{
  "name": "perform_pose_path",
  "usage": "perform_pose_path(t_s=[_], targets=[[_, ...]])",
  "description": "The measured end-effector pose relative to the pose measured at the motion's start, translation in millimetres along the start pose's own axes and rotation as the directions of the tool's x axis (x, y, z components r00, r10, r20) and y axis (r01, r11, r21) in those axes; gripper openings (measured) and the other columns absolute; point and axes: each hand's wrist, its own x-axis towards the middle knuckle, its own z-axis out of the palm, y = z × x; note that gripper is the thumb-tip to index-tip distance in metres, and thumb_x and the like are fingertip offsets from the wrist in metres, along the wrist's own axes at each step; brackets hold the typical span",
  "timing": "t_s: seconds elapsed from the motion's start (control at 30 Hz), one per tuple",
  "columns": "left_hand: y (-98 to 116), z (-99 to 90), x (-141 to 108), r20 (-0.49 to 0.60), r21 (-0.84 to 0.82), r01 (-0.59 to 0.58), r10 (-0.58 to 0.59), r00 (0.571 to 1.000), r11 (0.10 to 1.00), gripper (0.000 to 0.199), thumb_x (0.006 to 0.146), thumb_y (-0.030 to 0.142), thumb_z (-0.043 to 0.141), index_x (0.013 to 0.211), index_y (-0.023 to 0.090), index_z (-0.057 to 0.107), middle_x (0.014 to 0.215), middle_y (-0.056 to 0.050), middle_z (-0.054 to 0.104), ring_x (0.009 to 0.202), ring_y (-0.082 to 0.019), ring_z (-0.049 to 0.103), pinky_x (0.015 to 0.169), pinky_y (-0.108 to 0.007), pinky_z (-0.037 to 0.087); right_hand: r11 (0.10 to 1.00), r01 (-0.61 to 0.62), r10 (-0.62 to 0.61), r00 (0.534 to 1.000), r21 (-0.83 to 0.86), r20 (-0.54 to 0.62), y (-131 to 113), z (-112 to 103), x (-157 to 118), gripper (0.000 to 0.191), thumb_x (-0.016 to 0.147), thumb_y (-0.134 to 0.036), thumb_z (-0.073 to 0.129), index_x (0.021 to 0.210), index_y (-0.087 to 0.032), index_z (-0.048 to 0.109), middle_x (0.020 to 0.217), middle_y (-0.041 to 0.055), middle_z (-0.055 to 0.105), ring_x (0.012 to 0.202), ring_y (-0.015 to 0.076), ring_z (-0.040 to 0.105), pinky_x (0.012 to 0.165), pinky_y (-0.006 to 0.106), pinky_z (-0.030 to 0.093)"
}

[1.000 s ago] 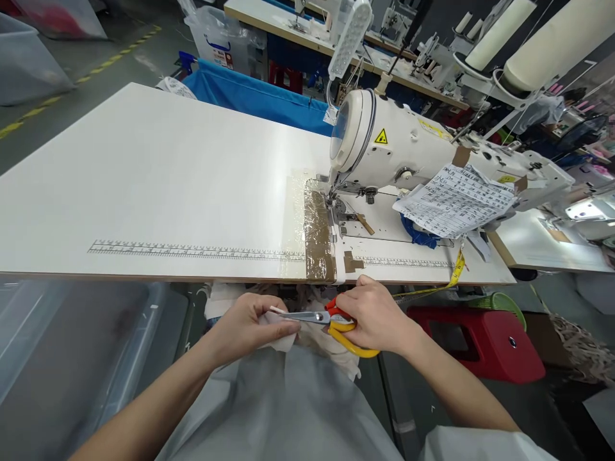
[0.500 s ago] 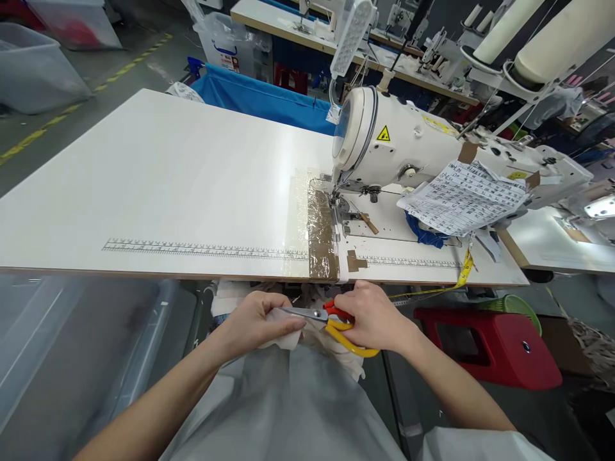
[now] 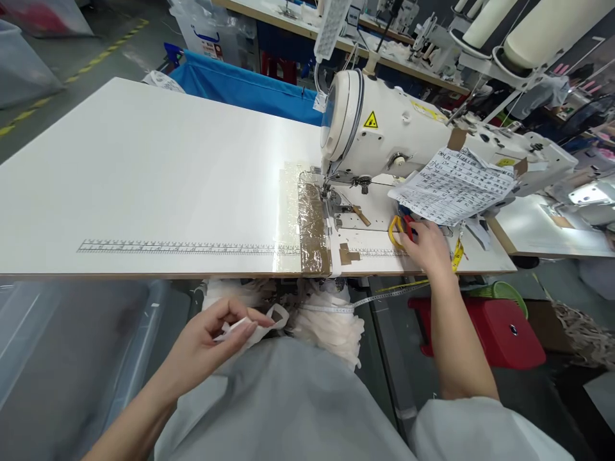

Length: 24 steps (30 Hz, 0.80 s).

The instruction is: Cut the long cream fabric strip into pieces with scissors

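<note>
My left hand (image 3: 221,339) pinches a strip of white cloth (image 3: 276,315) over my lap, below the table's front edge. Over the right part of the white table (image 3: 192,173), my right hand (image 3: 425,246) has its fingers on the scissors (image 3: 398,232), which have yellow and red handles. The scissors lie beside the hanging paper, and their blades are hidden. The white sewing machine (image 3: 384,128) stands just behind, with its needle area to the left of my right hand. Pale gathered cloth (image 3: 329,320) hangs below the table edge.
A handwritten paper (image 3: 454,186) is taped to the machine's front. A yellow measuring tape (image 3: 457,255) hangs over the table edge. Below right are a red stool (image 3: 504,330) and a green basket (image 3: 509,294). A clear bin (image 3: 139,358) stands at lower left.
My right hand has moved from the cloth at my lap up and right onto the table with the scissors. My left hand has shifted left, still holding cloth. The view has shifted slightly.
</note>
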Motion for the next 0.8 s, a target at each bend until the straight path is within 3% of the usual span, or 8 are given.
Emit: perform_pose_path(t_s=[0.1,0.17,0.27,0.4,0.47,0.6,0.73,0.8], targets=[[-10.8,3.0,-11.2,-0.003,-0.073,-0.028,0.028,1.000,0.997,0.040,0.087,0.059,0.055,0.075,0.022,0.045,0.086,-0.008,0.073,0.080,-0.021,0.063,0.070,-0.029,0.046,0.906,-0.004,-0.064,0.987,0.424,0.146,-47.1,20.4,-53.4,0.028,0.093,-0.037,0.043,0.096,-0.019,0.065,0.096,0.0100,0.069,0.087,0.0235,0.064,0.076,0.036,0.049],[-17.3,3.3,-18.5,0.029,-0.143,-0.052,0.057,0.998,0.988,0.043,0.088,0.061,0.053,0.074,0.022,0.041,0.078,-0.006,0.070,0.076,-0.020,0.061,0.071,-0.030,0.045,0.795,-0.071,-0.266,0.853,0.603,0.450,-83.9,54.5,-93.5,0.027,0.094,-0.040,0.047,0.101,-0.021,0.065,0.095,0.0066,0.071,0.086,0.0211,0.066,0.075,0.033,0.051],[-22.8,-3.2,-29.1,0.114,-0.203,-0.072,0.097,0.989,0.977,0.043,0.090,0.060,0.048,0.073,0.022,0.038,0.071,-0.003,0.065,0.067,-0.017,0.056,0.068,-0.029,0.044,0.838,-0.205,-0.237,0.699,0.506,0.675,-133.4,123.7,-134.1,0.032,0.092,-0.043,0.054,0.112,-0.019,0.062,0.109,0.0103,0.069,0.096,0.0235,0.066,0.076,0.032,0.052],[-28.5,-27.0,-36.8,0.437,-0.153,-0.028,0.093,0.895,0.988,0.045,0.088,0.063,0.048,0.073,0.022,0.044,0.074,-0.008,0.066,0.067,-0.018,0.055,0.065,-0.029,0.045,0.850,-0.197,-0.279,0.619,0.489,0.734,-178.6,186.3,-149.2,0.022,0.097,-0.031,0.048,0.091,-0.017,0.064,0.072,0.0022,0.069,0.064,0.0173,0.065,0.056,0.025,0.047],[-35.6,-37.5,-34.4,0.528,-0.059,-0.007,0.037,0.848,0.998,0.047,0.083,0.067,0.052,0.088,0.020,0.058,0.088,-0.011,0.068,0.073,-0.021,0.059,0.067,-0.029,0.049,0.845,-0.144,-0.328,0.621,0.515,0.712,-193.2,188.9,-152.6,0.018,0.096,-0.024,0.048,0.087,-0.018,0.062,0.070,-0.0001,0.067,0.062,0.0157,0.063,0.056,0.023,0.044],[-58.0,-32.7,-14.5,0.156,0.292,0.009,-0.057,0.986,0.956,0.064,0.081,0.051,0.063,0.136,0.024,0.048,0.135,-0.013,0.055,0.105,-0.026,0.059,0.083,-0.029,0.051,0.815,0.041,-0.445,0.681,0.577,0.581,-209.9,153.0,-162.3,0.014,0.094,-0.023,0.047,0.096,-0.021,0.061,0.095,0.0038,0.068,0.087,0.0196,0.062,0.074,0.028,0.043],[-73.6,-20.0,2.6,0.195,0.294,0.007,-0.067,0.979,0.956,0.035,0.086,0.044,0.051,0.103,0.017,0.064,0.083,-0.006,0.068,0.072,-0.020,0.061,0.062,-0.023,0.049,0.686,0.513,-0.686,0.693,0.516,0.223,-211.3,112.3,-160.5,0.026,0.095,-0.027,0.043,0.113,-0.020,0.059,0.091,0.0054,0.064,0.084,0.0204,0.057,0.073,0.032,0.038],[-76.2,-30.8,1.5,0.167,0.339,-0.049,-0.009,0.986,0.939,0.029,0.088,0.040,0.045,0.093,0.018,0.064,0.064,0.000,0.061,0.057,-0.015,0.054,0.055,-0.020,0.044,0.693,0.584,-0.677,0.729,0.422,0.102,-204.8,103.9,-154.1,0.030,0.093,-0.026,0.042,0.118,-0.018,0.058,0.088,0.0067,0.063,0.081,0.0219,0.054,0.069,0.035,0.036]])
